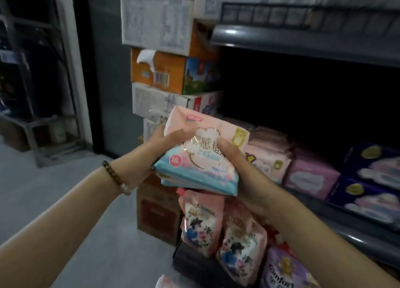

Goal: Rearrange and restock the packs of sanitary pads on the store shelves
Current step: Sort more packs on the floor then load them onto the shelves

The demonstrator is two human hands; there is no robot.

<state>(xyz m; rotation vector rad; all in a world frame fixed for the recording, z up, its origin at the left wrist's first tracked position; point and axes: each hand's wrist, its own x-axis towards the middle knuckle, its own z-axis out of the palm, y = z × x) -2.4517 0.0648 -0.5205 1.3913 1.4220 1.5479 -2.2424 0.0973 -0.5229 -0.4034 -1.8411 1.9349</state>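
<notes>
At the far left we see a metal rack (32,123) standing on the grey floor (65,179), its contents too dark to make out. Coming in from the near left is the left hand (151,151), with a bead bracelet (114,177) on its wrist. Its grip is clamped on the left end of a pink-and-blue pack of sanitary pads (203,155), thumb on the printed front and fingers hidden behind.

Behind that hand a stack of cartons (160,71) rises against the wall, and a brown carton (158,209) sits on the floor below.

The pack is held up in the air in front of the shelves, tilted, touching no shelf. The edge of a second pack shows just beneath it, held together with it.

Below the hands, two floral pink packs (201,225) stand side by side in a dark container that we cannot identify. A purple Comfort pouch (283,270) lies just right of them.

The right hand (244,173) has its grip closed on the right end of the pack, thumb pressed on the front.

Further right, the lower shelf (357,238) carries pale pink packs (268,155), then a mauve pack (309,177), then dark blue packs (372,179) stacked in two layers. Above them the upper shelf (303,42) juts out, with the space beneath it in deep shadow.
</notes>
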